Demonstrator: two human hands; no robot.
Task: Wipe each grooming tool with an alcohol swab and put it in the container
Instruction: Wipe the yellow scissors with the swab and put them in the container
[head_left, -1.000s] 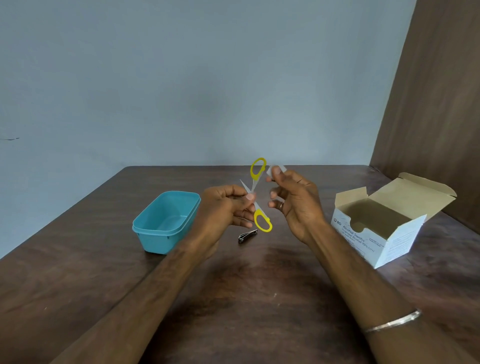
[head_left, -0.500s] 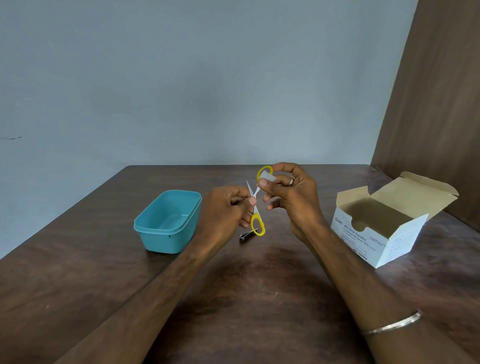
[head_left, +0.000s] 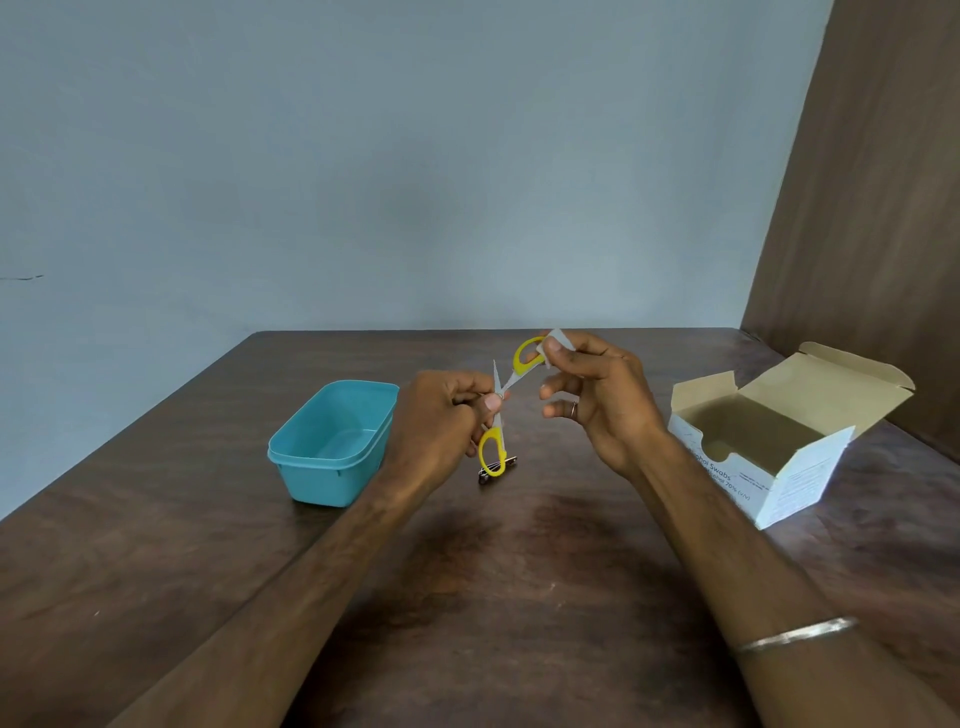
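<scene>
Right hand (head_left: 592, 395) lifted swab (head_left: 557, 343) to upper scissors (head_left: 500, 410) handle; left hand (head_left: 447, 421) pinches pivot. Wipe whole loop, steady grip.

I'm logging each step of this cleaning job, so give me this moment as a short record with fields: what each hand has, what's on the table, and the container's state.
left hand: left hand grips the yellow-handled scissors near the pivot, blades spread open
right hand: right hand pinches the white swab against the upper handle loop
container: teal container on the table, nothing seen inside
on table: nail clipper beneath the scissors; open swab box at right
step: wiping scissors, not yet stored
</scene>
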